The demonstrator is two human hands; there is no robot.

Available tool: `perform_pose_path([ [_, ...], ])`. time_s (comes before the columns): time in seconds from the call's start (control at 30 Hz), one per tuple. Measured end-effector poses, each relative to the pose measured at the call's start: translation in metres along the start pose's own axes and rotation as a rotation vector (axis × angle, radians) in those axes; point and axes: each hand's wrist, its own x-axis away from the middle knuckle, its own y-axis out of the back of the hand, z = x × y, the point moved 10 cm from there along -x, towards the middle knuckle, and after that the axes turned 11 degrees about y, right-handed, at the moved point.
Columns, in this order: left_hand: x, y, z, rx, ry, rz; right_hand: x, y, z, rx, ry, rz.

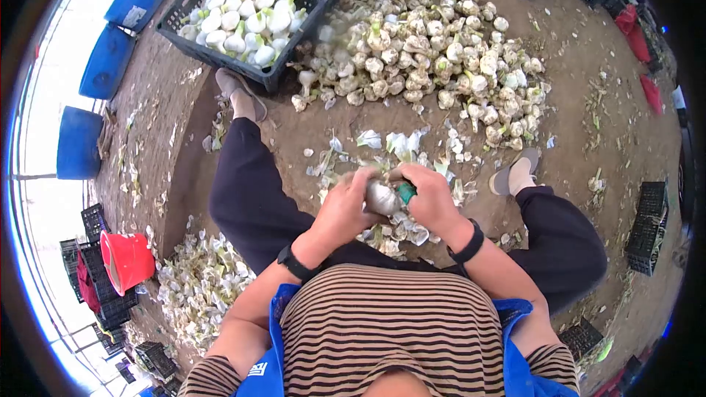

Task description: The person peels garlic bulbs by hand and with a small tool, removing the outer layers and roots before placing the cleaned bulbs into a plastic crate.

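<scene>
The left hand [344,204] was curved around a bulb [383,197], its fingers over the far side and its thumb low on the near side, the grip closed to the bulb's width. The right hand [432,197] came in from the other side, knuckles up and fingers curled inward, nearly meeting the left fingers at the top. A green piece [405,191] showed at its thumb side, right by the bulb; whether it was held or worn could not be told, nor how tightly that hand was closed.

Both forearms angled inward from bent elbows, a dark band [294,264] on the left wrist and a black strap [468,243] on the right. The bulb sat between the two hands, in front of the striped shirt [390,316] and between the spread knees.

Skins [403,145] littered the ground just beyond and below the grip. Farther ahead lay a heap [423,59] of unclean bulbs, and ahead to the left stood a crate [254,73] of white ones [254,15]. Behind the grip to the left were more peelings [202,283] and a red bucket [126,263].
</scene>
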Motion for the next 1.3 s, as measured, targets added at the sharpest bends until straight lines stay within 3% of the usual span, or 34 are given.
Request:
perform_pose_path([
  [0.03, -0.003, -0.002, 0.004, 0.169, 0.114, 0.081, 0.004, -0.004, -0.016, 0.007, 0.003, -0.007],
  [0.1, -0.012, -0.003, 0.008, 0.527, 0.295, 0.172, 0.040, -0.043, -0.097, 0.459, -0.383, 0.549],
  [0.17, -0.029, -0.007, 0.028, 0.897, 0.409, 0.165, 0.052, -0.053, -0.119, 0.399, -0.368, 0.516],
  [0.2, -0.038, -0.019, 0.046, 1.278, 0.597, 0.253, 0.057, -0.057, -0.127, 0.333, -0.356, 0.488],
  [0.27, -0.072, -0.005, 0.081, 1.500, 0.749, 0.186, 0.061, -0.060, -0.150, 0.306, -0.407, 0.484],
  [0.33, -0.132, 0.052, 0.105, 1.838, 0.482, 0.191, 0.061, -0.057, -0.173, 0.281, -0.457, 0.480],
  [0.37, -0.160, 0.110, 0.126, 1.650, 0.362, -0.095, 0.063, -0.053, -0.188, 0.320, -0.508, 0.502],
  [0.4, -0.181, 0.170, 0.119, 1.603, 0.138, -0.203, 0.065, -0.051, -0.203, 0.357, -0.557, 0.526],
  [0.43, -0.193, 0.216, 0.140, 1.703, 0.077, -0.326, 0.059, -0.046, -0.211, 0.398, -0.515, 0.480],
  [0.47, -0.201, 0.246, 0.150, 1.728, 0.176, -0.490, 0.052, -0.045, -0.222, 0.398, -0.509, 0.487],
  [0.53, -0.221, 0.266, 0.163, 1.674, 0.077, -0.392, 0.019, -0.032, -0.239, 0.363, -0.449, 0.302],
  [0.6, -0.228, 0.238, 0.158, 1.067, 0.150, -0.380, -0.047, -0.015, -0.229, 0.397, -0.310, 0.155],
  [0.67, -0.223, 0.154, 0.147, 1.590, 0.231, -0.228, -0.123, 0.001, -0.212, 0.405, -0.183, -0.057],
  [0.7, -0.211, 0.113, 0.130, 1.376, 0.390, -0.218, -0.158, 0.004, -0.210, 0.335, -0.122, -0.155],
  [0.73, -0.206, 0.062, 0.133, 1.449, 0.469, -0.100, -0.192, 0.006, -0.210, 0.288, -0.152, -0.167],
  [0.77, -0.185, 0.020, 0.134, 1.379, 0.687, -0.065, -0.218, 0.005, -0.213, 0.348, -0.143, -0.248],
  [0.8, -0.178, -0.019, 0.154, 1.219, 0.658, 0.052, -0.239, 0.003, -0.213, 0.400, -0.082, -0.297],
  [0.87, -0.147, -0.054, 0.123, 1.407, 0.834, 0.103, -0.261, -0.013, -0.238, 0.484, -0.298, -0.161],
  [1.0, -0.127, -0.050, 0.119, 1.392, 0.711, 0.174, -0.234, -0.012, -0.226, 0.100, -0.267, -0.188],
  [1.03, -0.123, -0.038, 0.119, 1.355, 0.692, 0.154, -0.213, -0.019, -0.204, 0.015, -0.223, -0.094],
  [1.07, -0.117, -0.028, 0.119, 1.319, 0.676, 0.132, -0.183, -0.029, -0.164, -0.340, -0.340, -0.001],
  [1.1, -0.113, -0.027, 0.114, 1.395, 0.612, 0.191, -0.153, -0.028, -0.137, -0.312, -0.399, 0.063],
  [1.13, -0.110, -0.029, 0.101, 1.511, 0.500, 0.291, -0.129, -0.028, -0.117, -0.330, -0.292, 0.082],
  [1.2, -0.089, -0.035, 0.079, 1.454, 0.525, 0.376, -0.087, -0.037, -0.087, -0.671, -0.272, 0.011],
  [1.27, -0.068, -0.040, 0.070, 1.430, 0.461, 0.354, -0.048, -0.032, -0.075, -0.848, -0.482, -0.153],
  [1.3, -0.059, -0.039, 0.063, 1.405, 0.396, 0.324, -0.036, -0.031, -0.064, -0.841, -0.483, -0.160],
])
